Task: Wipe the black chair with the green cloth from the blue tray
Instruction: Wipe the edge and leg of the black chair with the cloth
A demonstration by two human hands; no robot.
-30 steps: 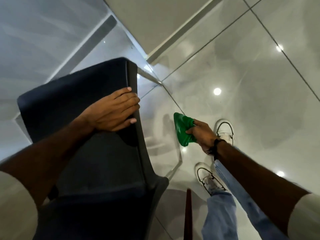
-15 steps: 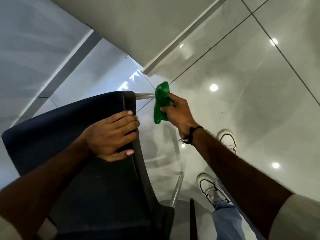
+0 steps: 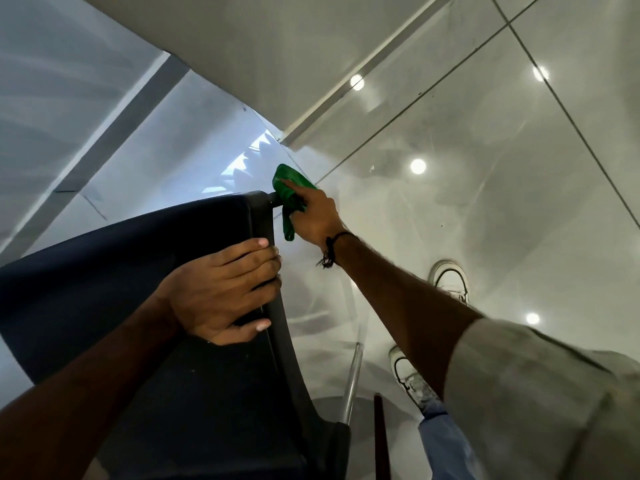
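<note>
Green cloth [image 3: 289, 199] is up at the far top corner of the black chair [image 3: 114, 271], and we have it bunched in our right hand [image 3: 315, 220]. From the head camera, the only view, we see the cloth wrapped over the short dark stub that sticks out of the chair's corner, with one fold hanging down beside the chair's edge. Our right fingers [image 3: 294, 187] lie on top of the cloth, the index finger stretched along its upper fold, the others curled round and clamped on the fabric; the cloth sits between those fingers and the chair part, so skin and chair stay apart there. A dark cord bracelet [image 3: 330, 249] circles that wrist.

Our left hand [image 3: 225, 296] grips the chair's right side edge, lower down and nearer to us. Its fingers are held together and laid flat across the upholstery, fingertips reaching the edge, while the thumb hooks in underneath, so the hand is closed on the chair itself. The cloth is well clear of this hand, up at the corner.

Below, on the glossy tiled floor [image 3: 485, 202], we see two white shoes [image 3: 450, 280] and a blue trouser leg [image 3: 446, 441].
</note>
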